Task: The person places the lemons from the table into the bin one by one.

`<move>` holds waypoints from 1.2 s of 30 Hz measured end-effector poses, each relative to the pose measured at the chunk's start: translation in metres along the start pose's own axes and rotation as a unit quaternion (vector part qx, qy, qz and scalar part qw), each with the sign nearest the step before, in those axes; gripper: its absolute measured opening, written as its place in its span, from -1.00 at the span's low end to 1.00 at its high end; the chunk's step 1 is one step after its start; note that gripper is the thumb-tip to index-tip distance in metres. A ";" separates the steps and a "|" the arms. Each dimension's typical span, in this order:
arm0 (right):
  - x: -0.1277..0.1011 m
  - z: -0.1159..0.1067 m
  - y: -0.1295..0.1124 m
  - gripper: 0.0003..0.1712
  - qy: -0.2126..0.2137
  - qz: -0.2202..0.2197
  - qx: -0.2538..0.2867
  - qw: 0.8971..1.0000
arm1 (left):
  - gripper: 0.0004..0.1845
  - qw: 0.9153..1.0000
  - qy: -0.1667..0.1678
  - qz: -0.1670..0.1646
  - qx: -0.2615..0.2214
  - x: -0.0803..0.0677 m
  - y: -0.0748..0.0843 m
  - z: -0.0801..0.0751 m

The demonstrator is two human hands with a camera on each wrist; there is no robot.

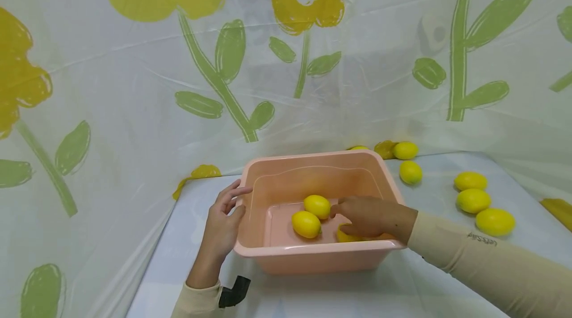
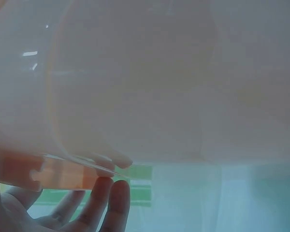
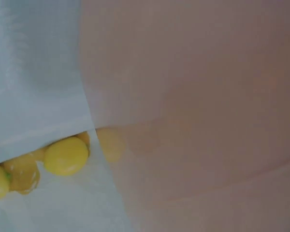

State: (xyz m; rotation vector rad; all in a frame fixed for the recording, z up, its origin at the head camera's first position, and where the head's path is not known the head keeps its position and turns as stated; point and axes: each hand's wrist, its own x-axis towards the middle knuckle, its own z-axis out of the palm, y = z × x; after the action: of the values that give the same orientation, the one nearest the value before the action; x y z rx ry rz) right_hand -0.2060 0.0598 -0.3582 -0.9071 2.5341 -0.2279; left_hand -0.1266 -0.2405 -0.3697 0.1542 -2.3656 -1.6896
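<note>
Three lemons in pink basin [image 1: 272, 179]: two loose at centre; third lemon [image 1: 346, 235] at 5 o'clock, under right hand [image 1: 364, 216], fingers curved over it, setting down. Left hand [image 1: 223, 223], fingers relaxed, steadies 9 o'clock rim. Next: release, reach table lemons [image 1: 473, 200] at 3 o'clock.

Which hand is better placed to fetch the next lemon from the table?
Probably the right hand: the loose lemons lie on its side of the pink tub, while the left hand steadies the tub's left rim.
</note>
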 end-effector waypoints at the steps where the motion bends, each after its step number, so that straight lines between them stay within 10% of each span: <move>1: 0.000 0.000 0.000 -0.57 0.011 -0.004 0.003 1.000 | -0.61 1.000 0.000 0.000 0.000 0.000 0.000 0.000; 8: -0.002 -0.002 0.001 -0.66 0.167 -0.040 -0.003 0.985 | -0.60 1.000 0.001 -0.003 0.001 -0.002 0.000 0.002; 19: -0.014 -0.010 0.011 -0.81 0.467 -0.100 -0.045 0.877 | -0.61 1.000 0.003 0.000 -0.001 0.000 -0.002 0.002; 36: -0.065 -0.014 0.027 -0.71 0.540 -0.069 -0.004 0.839 | -0.62 1.000 0.000 0.022 -0.004 0.002 -0.002 -0.001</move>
State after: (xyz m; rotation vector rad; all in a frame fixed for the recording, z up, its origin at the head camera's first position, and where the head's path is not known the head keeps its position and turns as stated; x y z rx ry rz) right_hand -0.1827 0.1219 -0.3314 -1.1772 3.4530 -1.0284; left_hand -0.1287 -0.2423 -0.3716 0.0997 -2.3442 -1.6769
